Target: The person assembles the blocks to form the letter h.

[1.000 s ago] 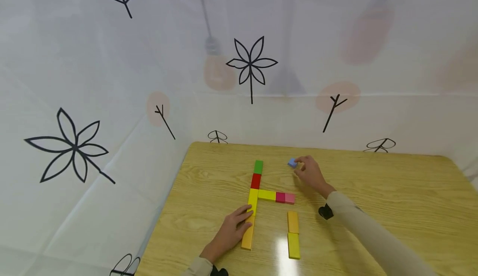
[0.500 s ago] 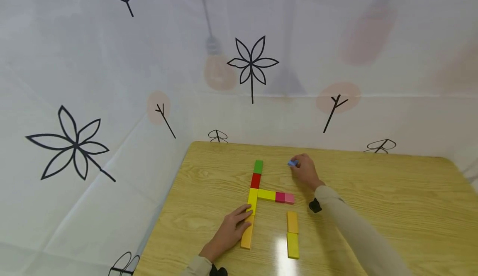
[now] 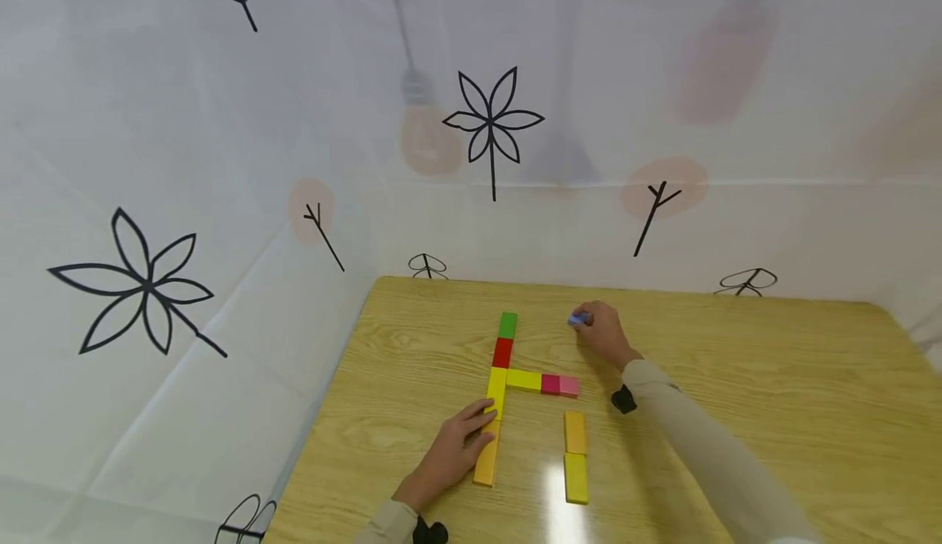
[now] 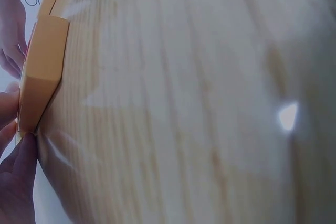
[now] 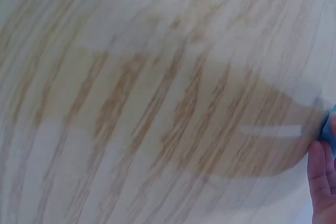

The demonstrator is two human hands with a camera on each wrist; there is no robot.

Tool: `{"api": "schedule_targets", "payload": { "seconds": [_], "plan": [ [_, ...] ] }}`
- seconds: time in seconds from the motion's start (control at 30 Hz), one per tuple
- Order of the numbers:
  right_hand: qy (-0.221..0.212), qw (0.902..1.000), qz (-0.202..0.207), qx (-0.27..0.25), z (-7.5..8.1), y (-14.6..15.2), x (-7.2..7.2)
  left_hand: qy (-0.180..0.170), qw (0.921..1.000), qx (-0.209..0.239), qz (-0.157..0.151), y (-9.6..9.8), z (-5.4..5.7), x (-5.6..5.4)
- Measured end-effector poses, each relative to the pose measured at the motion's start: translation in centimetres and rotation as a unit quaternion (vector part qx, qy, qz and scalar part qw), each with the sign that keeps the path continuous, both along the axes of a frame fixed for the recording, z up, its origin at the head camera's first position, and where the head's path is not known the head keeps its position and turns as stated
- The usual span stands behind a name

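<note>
Near the far side of the table, my right hand (image 3: 605, 334) pinches a small blue block (image 3: 576, 318) between thumb and fingers. In the right wrist view only a bit of that blue block (image 5: 329, 135) shows at the right edge. My left hand (image 3: 450, 452) rests its fingers against a line of blocks, touching the yellow block (image 3: 496, 382) and the orange block (image 3: 486, 466). Farther up that line lie a red block (image 3: 502, 352) and a green block (image 3: 508, 325). A yellow block (image 3: 524, 379), a crimson block (image 3: 550, 384) and a pink block (image 3: 569, 386) branch off rightward.
An orange block (image 3: 575, 432) and a yellow block (image 3: 576, 478) lie end to end, right of the left hand. The wooden table (image 3: 773, 397) meets a white patterned cloth (image 3: 589, 225) at its back and left.
The right hand's fingers have closed in on the blue block, covering more of it, and its wrist has shifted left. The left hand and the other blocks stay in place.
</note>
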State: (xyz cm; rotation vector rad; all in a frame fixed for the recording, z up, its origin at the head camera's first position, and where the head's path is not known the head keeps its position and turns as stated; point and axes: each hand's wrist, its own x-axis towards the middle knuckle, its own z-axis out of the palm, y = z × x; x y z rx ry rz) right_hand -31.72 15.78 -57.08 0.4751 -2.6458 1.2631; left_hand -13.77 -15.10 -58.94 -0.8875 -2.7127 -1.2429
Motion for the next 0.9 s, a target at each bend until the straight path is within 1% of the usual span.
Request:
{"api": "schedule_targets", "payload": {
  "seconds": [0.1, 0.17, 0.23, 0.37, 0.47, 0.73, 0.9],
  "plan": [
    [0.007, 0.9998, 0.013, -0.013, 0.4, 0.3, 0.4, 0.004, 1.0, -0.001, -0.001, 0.0, 0.1, 0.0],
    [0.019, 0.9994, 0.022, -0.02, 0.6, 0.5, 0.7, 0.007, 1.0, 0.0, -0.002, 0.0, 0.2, 0.0],
    [0.019, 0.999, 0.031, -0.025, 0.9, 0.6, 1.0, 0.009, 1.0, 0.002, -0.002, 0.0, 0.3, 0.1],
    [-0.008, 0.9993, 0.032, -0.018, 1.3, 0.8, 1.4, 0.003, 1.0, 0.006, -0.002, 0.0, 0.4, 0.2],
    [-0.016, 0.9993, 0.032, -0.007, 1.5, 0.8, 1.8, -0.004, 1.0, 0.007, 0.0, 0.0, 0.4, 0.2],
    [0.017, 0.9984, 0.054, 0.01, 1.5, 1.3, 3.5, 0.01, 0.9999, 0.003, 0.0, 0.0, 0.3, 0.1],
    [0.017, 0.9979, 0.063, 0.006, 1.9, 1.5, 4.6, 0.015, 0.9999, 0.004, -0.003, 0.1, 0.3, 0.1]
  ]
}}
